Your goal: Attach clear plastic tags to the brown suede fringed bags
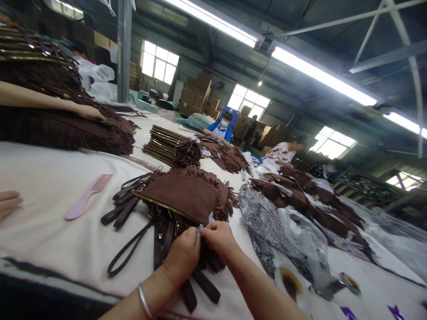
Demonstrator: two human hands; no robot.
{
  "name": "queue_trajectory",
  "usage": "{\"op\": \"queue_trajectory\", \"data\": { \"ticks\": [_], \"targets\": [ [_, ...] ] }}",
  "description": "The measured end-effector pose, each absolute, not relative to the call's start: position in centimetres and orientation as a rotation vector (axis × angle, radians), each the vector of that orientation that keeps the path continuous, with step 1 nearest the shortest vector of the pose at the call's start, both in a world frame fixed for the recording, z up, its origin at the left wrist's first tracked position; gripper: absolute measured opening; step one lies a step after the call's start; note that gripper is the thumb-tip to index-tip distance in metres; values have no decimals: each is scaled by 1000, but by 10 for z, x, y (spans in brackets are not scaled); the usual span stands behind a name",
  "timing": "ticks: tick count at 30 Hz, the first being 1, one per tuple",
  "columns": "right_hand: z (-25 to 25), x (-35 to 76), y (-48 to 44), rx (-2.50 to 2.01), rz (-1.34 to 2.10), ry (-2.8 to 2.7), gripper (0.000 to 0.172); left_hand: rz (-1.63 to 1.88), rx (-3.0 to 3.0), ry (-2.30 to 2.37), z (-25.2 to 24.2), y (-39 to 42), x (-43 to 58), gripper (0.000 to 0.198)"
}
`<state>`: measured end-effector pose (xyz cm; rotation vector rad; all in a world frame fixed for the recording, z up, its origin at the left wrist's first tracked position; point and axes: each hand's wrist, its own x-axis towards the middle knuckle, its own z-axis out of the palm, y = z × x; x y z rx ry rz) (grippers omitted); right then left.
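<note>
A brown suede-like pouch with fringe and a gold zipper edge lies on a pile of similar pouches in front of me. Both hands meet at its near right corner. My left hand is closed, thumb and finger pinching a small greyish translucent wrap at the zipper's end. Against it, my right hand is closed in a pinch on the same wrap; my fingers hide what lies under it. Dark wrist straps with gold clasps hang out to the left and below the pile.
A pink comb lies on the white-covered table. Stacked pouches stand beyond. At right are a grey patterned cloth, clear plastic bags and a tape roll. A co-worker's arm rests on pouches at left; other people sit farther off.
</note>
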<state>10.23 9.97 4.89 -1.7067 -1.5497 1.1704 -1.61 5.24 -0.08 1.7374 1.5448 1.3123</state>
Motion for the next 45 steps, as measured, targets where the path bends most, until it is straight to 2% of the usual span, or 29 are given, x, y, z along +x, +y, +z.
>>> {"op": "queue_trajectory", "data": {
  "ticks": [2, 6, 10, 14, 19, 22, 26, 32, 36, 40, 45],
  "targets": [
    [50, 100, 100, -1741, 1139, -1554, 23, 1319, 1703, 1611, -6, 52, -16, 22],
    [52, 97, 98, -1776, 1101, -1564, 21, 1340, 1774, 1673, -13, 51, -18, 36],
    [55, 103, 95, -1707, 1122, -1623, 21, 1268, 1942, 1652, -9, 50, -20, 32],
    [53, 114, 95, -1527, 1202, -1760, 12, 1289, 2019, 1587, -5, 51, -20, 30],
    [48, 120, 95, -1536, 927, -1926, 15, 1314, 2028, 1563, -5, 55, -18, 31],
    [49, 119, 91, -1558, 749, -2004, 19, 1226, 1886, 1615, 2, 55, -19, 28],
    [53, 113, 83, -1622, 706, -1993, 20, 1143, 1631, 1597, 14, 54, -21, 28],
    [46, 108, 79, -1611, 605, -1954, 20, 1122, 931, 1310, 11, 53, -16, 32],
    [36, 106, 79, -1617, 619, -1864, 18, 1089, 795, 1157, 7, 50, -12, 36],
    [31, 107, 78, -1628, 651, -1816, 20, 1065, 524, 934, 11, 51, -11, 30],
    [35, 118, 67, -1560, 663, -1721, 22, 1040, 427, 902, 14, 51, -13, 27]
  ]
}}
